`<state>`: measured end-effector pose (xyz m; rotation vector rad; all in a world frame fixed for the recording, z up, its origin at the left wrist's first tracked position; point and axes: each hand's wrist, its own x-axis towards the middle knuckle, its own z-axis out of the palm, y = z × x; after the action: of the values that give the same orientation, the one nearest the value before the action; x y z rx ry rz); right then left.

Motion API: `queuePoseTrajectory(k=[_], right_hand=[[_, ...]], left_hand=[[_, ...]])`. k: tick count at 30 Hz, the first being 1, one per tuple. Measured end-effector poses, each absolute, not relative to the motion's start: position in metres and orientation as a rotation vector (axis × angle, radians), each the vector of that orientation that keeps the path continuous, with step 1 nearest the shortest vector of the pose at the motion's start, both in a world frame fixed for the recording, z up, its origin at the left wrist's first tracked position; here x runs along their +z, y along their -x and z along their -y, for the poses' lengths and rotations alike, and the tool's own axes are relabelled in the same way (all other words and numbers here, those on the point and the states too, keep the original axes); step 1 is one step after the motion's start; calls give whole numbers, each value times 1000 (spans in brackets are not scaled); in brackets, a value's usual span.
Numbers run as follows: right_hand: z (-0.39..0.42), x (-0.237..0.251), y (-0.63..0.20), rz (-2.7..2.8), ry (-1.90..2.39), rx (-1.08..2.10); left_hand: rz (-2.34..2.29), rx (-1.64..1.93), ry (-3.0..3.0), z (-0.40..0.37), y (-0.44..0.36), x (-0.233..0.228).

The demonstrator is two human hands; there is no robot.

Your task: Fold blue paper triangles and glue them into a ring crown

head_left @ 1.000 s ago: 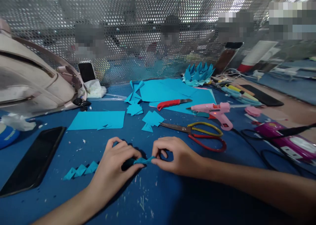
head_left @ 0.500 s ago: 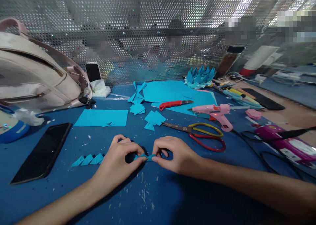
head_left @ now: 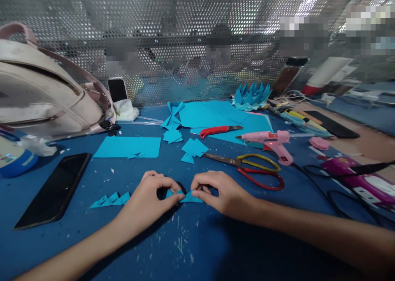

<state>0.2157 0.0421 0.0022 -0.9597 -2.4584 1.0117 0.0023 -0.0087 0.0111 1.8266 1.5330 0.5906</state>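
Note:
Both hands meet low over the blue table, pinching a strip of folded blue paper (head_left: 189, 198). My left hand (head_left: 154, 196) is closed on the strip's left part, thumb in front and fingers behind. On its right part my right hand (head_left: 224, 192) is closed in the same kind of pinch. A row of folded paper triangles (head_left: 112, 200) sticks out to the left of my left hand; whether it joins the piece between my fingers is hidden. Beyond my hands lie small cut blue paper squares (head_left: 195, 147) and scissors (head_left: 247, 166) with one yellow and one red handle.
A red-handled knife (head_left: 217, 131) rests by blue paper sheets (head_left: 203, 113). Right of it are a pink glue gun (head_left: 270, 140) and a purple power strip (head_left: 359, 176) with black cables. A spiky paper piece (head_left: 251, 96) stands behind. Leftward are a phone (head_left: 55, 190) and a bag (head_left: 43, 91).
The paper at my right fingertips now lies flatter and shows a wider triangle. The triangle row on the left has tilted slightly. My hands have barely moved.

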Motion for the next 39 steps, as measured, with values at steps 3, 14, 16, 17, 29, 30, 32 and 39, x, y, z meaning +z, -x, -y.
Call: queuePoseTrajectory(k=[3,14,16,17,29,30,32,39], right_hand=[[-42,3,-215,2465,943,994],[-39,5,-214,2492,896,935],[-38,5,-214,2490,905,950],[-38,6,-214,2488,908,959],[-36,5,-213,2483,866,951],[-36,4,-213,2488,860,939],[-35,3,-213,2496,857,916],[-35,2,-212,2508,872,904]], left_hand=[[-1513,604,-1843,8,-3,13],[-1478,741,-2009,8,-1,7],[-1472,767,-2021,8,-1,6],[-1470,773,-2020,9,-1,6],[-1467,773,-1907,9,-3,2],[-1464,775,-1901,9,-3,2],[-1463,778,-1890,9,-4,2],[-1467,788,-1940,9,-3,2]])
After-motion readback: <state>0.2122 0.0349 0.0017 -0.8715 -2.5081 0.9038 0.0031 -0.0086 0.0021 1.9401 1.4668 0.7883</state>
